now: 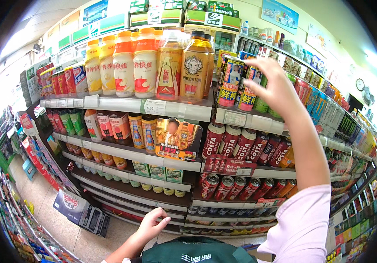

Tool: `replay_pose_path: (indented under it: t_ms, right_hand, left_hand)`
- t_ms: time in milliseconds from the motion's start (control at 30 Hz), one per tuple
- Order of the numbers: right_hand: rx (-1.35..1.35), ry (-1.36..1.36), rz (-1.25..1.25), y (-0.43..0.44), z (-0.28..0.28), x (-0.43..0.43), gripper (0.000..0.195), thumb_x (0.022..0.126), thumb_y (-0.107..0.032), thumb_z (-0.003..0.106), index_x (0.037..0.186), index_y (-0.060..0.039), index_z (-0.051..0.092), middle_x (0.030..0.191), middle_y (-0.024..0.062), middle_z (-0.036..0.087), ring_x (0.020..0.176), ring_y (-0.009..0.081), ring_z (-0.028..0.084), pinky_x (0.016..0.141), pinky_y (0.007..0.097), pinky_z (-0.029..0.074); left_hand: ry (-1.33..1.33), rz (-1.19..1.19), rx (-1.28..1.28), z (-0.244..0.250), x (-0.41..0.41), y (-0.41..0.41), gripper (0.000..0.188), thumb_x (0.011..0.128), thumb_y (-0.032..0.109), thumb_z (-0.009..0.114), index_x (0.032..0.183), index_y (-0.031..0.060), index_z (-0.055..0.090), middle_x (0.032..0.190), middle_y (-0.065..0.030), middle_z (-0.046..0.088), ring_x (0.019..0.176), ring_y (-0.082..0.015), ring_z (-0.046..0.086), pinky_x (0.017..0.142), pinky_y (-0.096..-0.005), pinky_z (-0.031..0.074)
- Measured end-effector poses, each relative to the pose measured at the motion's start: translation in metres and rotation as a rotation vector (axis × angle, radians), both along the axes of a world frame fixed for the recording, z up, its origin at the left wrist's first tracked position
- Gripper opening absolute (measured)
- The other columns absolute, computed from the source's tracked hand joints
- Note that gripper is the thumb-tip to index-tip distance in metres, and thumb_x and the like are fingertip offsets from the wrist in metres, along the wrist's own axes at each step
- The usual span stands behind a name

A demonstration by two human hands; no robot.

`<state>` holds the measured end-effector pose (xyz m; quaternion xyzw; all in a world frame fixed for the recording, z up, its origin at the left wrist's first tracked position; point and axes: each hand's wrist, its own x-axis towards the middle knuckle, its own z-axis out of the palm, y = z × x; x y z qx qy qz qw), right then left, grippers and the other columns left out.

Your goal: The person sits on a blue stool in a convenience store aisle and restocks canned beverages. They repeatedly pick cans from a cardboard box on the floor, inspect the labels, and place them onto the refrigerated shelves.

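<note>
My right hand is raised at the top shelf, its thumb and fingers apart. They are beside two tall printed drink cans, which stand upright at the shelf's front edge. Whether a fingertip touches the nearer can cannot be told. Green cans stand just behind this hand, partly hidden by it. My left hand hangs low in front of the bottom shelves, loosely curled with nothing visible in it. Left of the tall cans, a gold Predator bottle stands among several plastic drink bottles.
Costa coffee cans line the shelf below my right arm, with red soda cans under them. A cardboard promotion sign juts from the left shelf. On the floor at lower left is a printed carton. Price-label rails edge the shelves.
</note>
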<state>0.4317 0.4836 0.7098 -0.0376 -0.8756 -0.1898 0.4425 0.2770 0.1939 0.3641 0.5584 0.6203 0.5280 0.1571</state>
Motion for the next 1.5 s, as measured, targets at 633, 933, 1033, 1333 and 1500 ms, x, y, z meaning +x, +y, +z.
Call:
replay_pose_path:
  t_ms: [633,933,1033,1333,1500]
  right_hand:
    - [-0.339,-0.357,0.1,0.014,0.034,-0.035,0.04,0.071,-0.022,0.072,0.092,-0.0084,0.041,0.096,0.0052,0.051,0.094,0.019,0.049,0.082,0.0309,0.039]
    - [-0.656,0.091,0.8,-0.023,-0.014,0.005,0.051,0.072,-0.006,0.071,0.112,-0.011,0.038,0.099,0.0075,0.052,0.09,0.0115,0.055,0.082,0.0285,0.046]
    - [-1.097,-0.043,0.812,-0.041,-0.045,0.014,0.051,0.073,-0.014,0.069,0.115,-0.0072,0.039,0.098,0.0061,0.055,0.09,0.0121,0.055,0.08,0.0274,0.045]
    - [-1.807,-0.034,0.699,-0.07,-0.212,0.024,0.049,0.074,-0.016,0.069,0.113,-0.0069,0.04,0.099,0.005,0.049,0.093,0.0129,0.049,0.082,0.0279,0.041]
    - [-1.889,0.202,0.53,-0.07,-0.278,0.059,0.056,0.081,-0.021,0.064,0.126,-0.0066,0.035,0.101,0.0043,0.05,0.092,0.012,0.049,0.083,0.0283,0.04]
  left_hand:
    - [-0.143,0.156,0.029,-0.007,0.022,-0.013,0.011,0.08,0.008,0.061,0.081,0.0008,0.053,0.075,-0.0072,0.051,0.071,-0.018,0.051,0.065,-0.0273,0.042]
    - [-0.44,-0.186,0.127,0.041,0.03,0.023,0.033,0.085,0.019,0.058,0.111,0.0035,0.044,0.104,-0.0095,0.053,0.098,-0.0198,0.053,0.09,-0.0343,0.04]
    - [-0.681,-0.475,0.257,0.068,0.038,0.055,0.06,0.087,0.044,0.053,0.126,0.0025,0.035,0.124,-0.0156,0.048,0.112,-0.0253,0.05,0.095,-0.0393,0.038]
    - [-1.141,-0.819,-0.2,0.074,0.068,0.078,0.075,0.075,0.054,0.063,0.123,0.0032,0.035,0.107,-0.0188,0.056,0.09,-0.0297,0.062,0.081,-0.0389,0.051]
    - [-1.149,-0.756,-0.43,0.027,0.067,0.096,0.07,0.071,0.021,0.074,0.126,0.0029,0.034,0.104,-0.0126,0.057,0.092,-0.023,0.06,0.08,-0.0361,0.051]
